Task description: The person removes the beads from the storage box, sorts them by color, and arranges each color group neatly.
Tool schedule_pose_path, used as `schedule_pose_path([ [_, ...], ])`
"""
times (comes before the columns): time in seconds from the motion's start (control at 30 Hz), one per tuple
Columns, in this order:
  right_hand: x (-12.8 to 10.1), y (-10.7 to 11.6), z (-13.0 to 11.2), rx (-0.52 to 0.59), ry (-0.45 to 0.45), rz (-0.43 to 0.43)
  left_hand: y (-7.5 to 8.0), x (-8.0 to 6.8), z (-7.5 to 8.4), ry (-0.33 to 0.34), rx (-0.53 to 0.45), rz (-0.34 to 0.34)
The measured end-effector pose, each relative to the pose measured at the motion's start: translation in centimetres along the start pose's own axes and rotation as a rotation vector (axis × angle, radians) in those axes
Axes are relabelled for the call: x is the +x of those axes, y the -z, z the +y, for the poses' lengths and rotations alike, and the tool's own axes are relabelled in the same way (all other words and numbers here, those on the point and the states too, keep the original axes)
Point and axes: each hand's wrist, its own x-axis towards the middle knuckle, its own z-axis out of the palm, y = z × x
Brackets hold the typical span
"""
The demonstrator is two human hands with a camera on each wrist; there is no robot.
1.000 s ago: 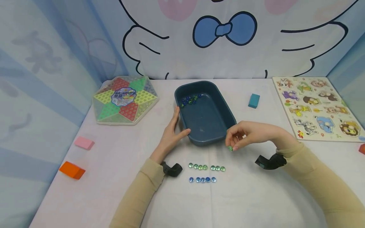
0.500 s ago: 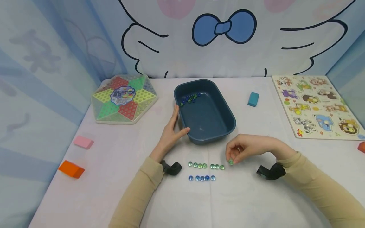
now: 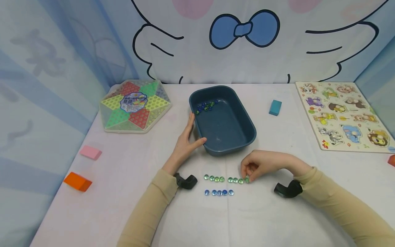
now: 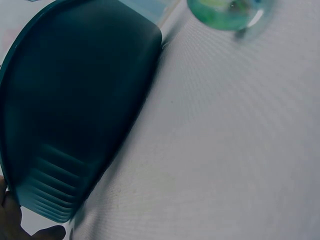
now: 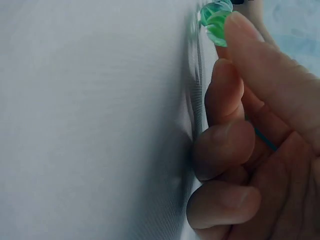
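Observation:
My right hand (image 3: 262, 164) pinches a green marble (image 5: 217, 31) between thumb and fingertips, at the right end of a row of green marbles (image 3: 230, 179) on the white cloth. Its other fingers are curled, as the right wrist view shows. Below that row lies a shorter row of blue marbles (image 3: 219, 192). With thumb and fingers spread, my left hand (image 3: 183, 147) rests against the left side of a dark blue-green plastic basin (image 3: 228, 150). Blue and green marbles (image 3: 206, 106) sit together in the basin's far left corner. A blurred green marble (image 4: 225, 12) shows in the left wrist view.
A hexagonal clear-lidded board game box (image 3: 135, 108) lies at the back left, and an animal puzzle board (image 3: 345, 118) at the back right. Pink (image 3: 91, 152), orange (image 3: 78, 181) and teal (image 3: 275, 107) blocks lie on the cloth. A red block is cut off at the right edge.
My right hand has moved from beside the basin's near right corner down and slightly left, bringing the green marble to the end of the green row. The left hand stays at the basin.

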Motion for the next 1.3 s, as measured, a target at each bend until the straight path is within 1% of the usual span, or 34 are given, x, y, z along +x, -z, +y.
schedule_pose_path([
  [0.33, 0.1, -0.1, -0.2, -0.025, -0.045, 0.006, -0.1, 0.0, 0.1, 0.008, 0.007, 0.006],
  [0.63, -0.1, 0.1, -0.2, -0.021, -0.06, 0.003, 0.0, 0.0, 0.2, 0.001, 0.007, 0.002],
  [0.77, -0.3, 0.6, -0.7, -0.043, -0.072, 0.004, 0.0, 0.0, 0.2, 0.006, 0.003, -0.001],
  [0.9, -0.3, 1.6, -1.8, -0.093, -0.062, -0.005, 0.0, 0.0, 0.2, 0.008, 0.002, 0.002],
  [1.03, 0.1, 2.9, -3.3, -0.139, -0.021, -0.025, 0.0, 0.0, 0.1, 0.012, 0.0, 0.0],
  [1.13, 0.7, 4.0, -4.6, -0.14, 0.047, -0.029, 0.0, 0.0, 0.0, 0.017, -0.003, -0.005],
  [1.2, 1.1, 4.9, -5.4, -0.117, 0.102, -0.026, 0.0, -0.1, 0.0, 0.017, -0.008, -0.005],
  [1.3, 2.1, 6.4, -6.2, -0.067, 0.153, -0.01, 0.0, 0.0, 0.0, 0.016, -0.008, -0.003],
])
